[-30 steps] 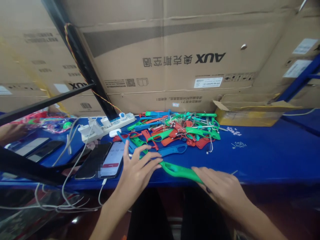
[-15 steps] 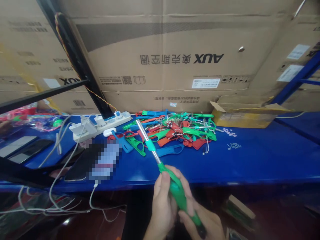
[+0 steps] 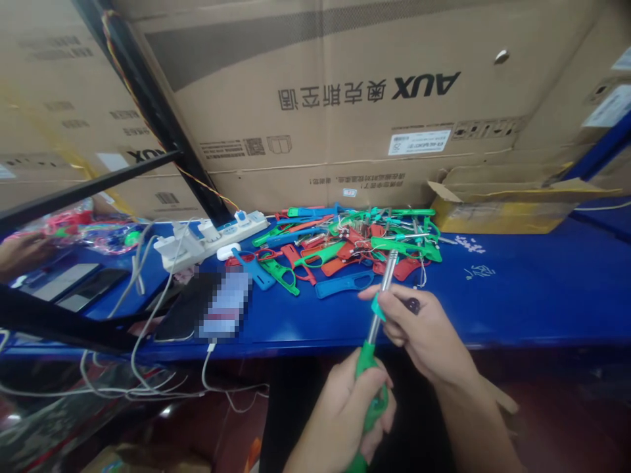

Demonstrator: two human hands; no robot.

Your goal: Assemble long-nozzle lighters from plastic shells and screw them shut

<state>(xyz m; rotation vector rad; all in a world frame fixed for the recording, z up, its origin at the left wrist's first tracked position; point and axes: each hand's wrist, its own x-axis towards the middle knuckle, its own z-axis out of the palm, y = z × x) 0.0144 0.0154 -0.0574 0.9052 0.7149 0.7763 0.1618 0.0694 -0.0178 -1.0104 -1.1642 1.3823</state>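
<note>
My left hand is closed around the green handle of a long-necked lighter, its metal tube pointing up and away from me. At the tube, my right hand pinches near the teal collar. A dark rounded end, perhaps of a tool handle, sticks out from the right hand; the rest of it is hidden. Beyond the hands lies a pile of green, blue and red lighter parts, with metal tubes and thin wires among them.
The blue table carries a phone on a white cable and a power strip with chargers. An open cardboard box stands at right, near small pale bits. Another person's hand reaches in at left.
My right hand has moved from the handle's lower end up to the metal tube. The lighter has swung from leaning left to leaning slightly right. The view has shifted.
</note>
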